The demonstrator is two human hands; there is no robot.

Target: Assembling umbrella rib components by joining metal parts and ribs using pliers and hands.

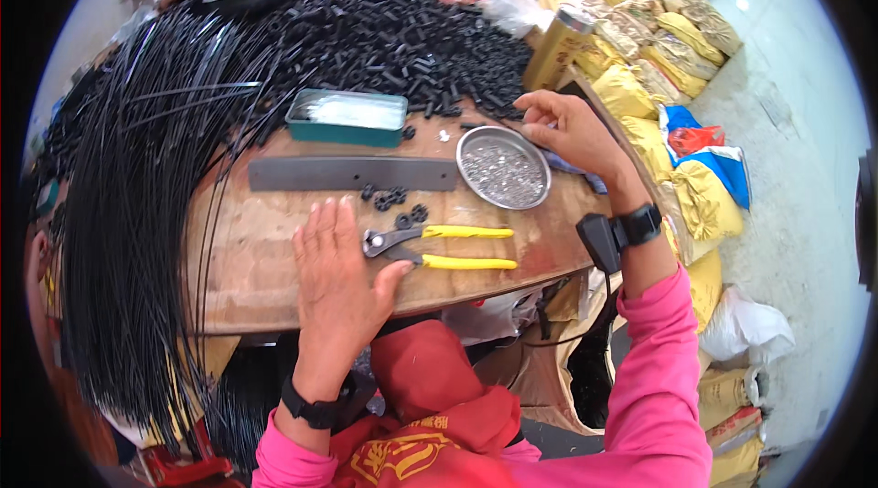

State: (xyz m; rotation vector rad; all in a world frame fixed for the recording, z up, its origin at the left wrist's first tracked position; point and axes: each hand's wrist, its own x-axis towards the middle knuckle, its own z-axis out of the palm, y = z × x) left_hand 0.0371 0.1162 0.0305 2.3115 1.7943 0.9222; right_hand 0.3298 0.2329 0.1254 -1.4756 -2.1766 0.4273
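My left hand (334,273) lies flat on the wooden table (247,259), fingers stretched out and thumb spread. Beside its thumb are end-cutting pincers (468,232) with yellow handles, their jaws slightly apart. Several small black ribbed rings (382,203) sit just above the pincers. My right hand (581,139) is raised at the right edge of the table, beyond a round metal dish (512,206) of small silvery bits. Its fingers are curled with thumb and forefinger close together; whatever they may hold is too small to make out.
A flat grey bar (352,174) lies across the table below a green tray (347,135) of shiny metal pieces. Long black strips (137,168) hang over the left side. Short black tube pieces (393,31) are heaped behind. A gold canister (556,51) and yellow sacks (704,204) are at right.
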